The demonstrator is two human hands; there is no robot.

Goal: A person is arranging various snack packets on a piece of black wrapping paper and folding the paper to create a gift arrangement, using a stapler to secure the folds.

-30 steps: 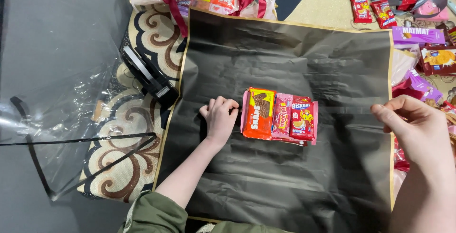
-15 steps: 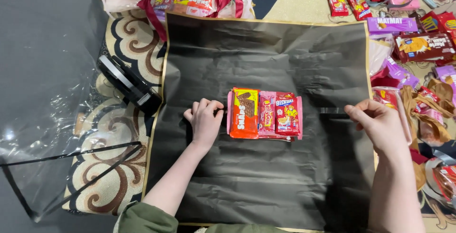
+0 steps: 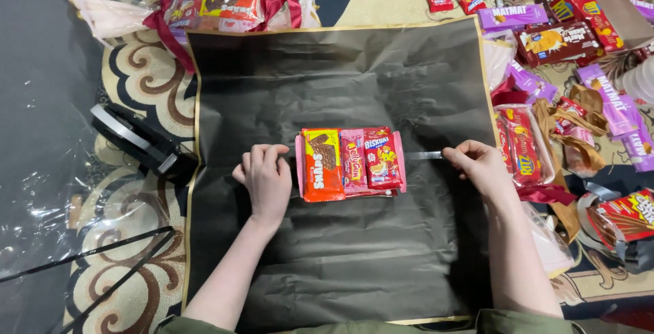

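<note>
Bare black paper (image 3: 340, 266) lies open around the snack stack (image 3: 349, 163). Loose snack packs (image 3: 545, 41) crowd its right edge; a tape dispenser (image 3: 139, 143) blocks the left.

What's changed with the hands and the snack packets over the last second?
The right hand came in from the sheet's right edge toward the row of orange, pink and red snack packets and now pinches a clear tape strip reaching to the packets. The left hand stayed pressed beside the packets' left end. The packets and the black wrapping sheet lie as before.
</note>
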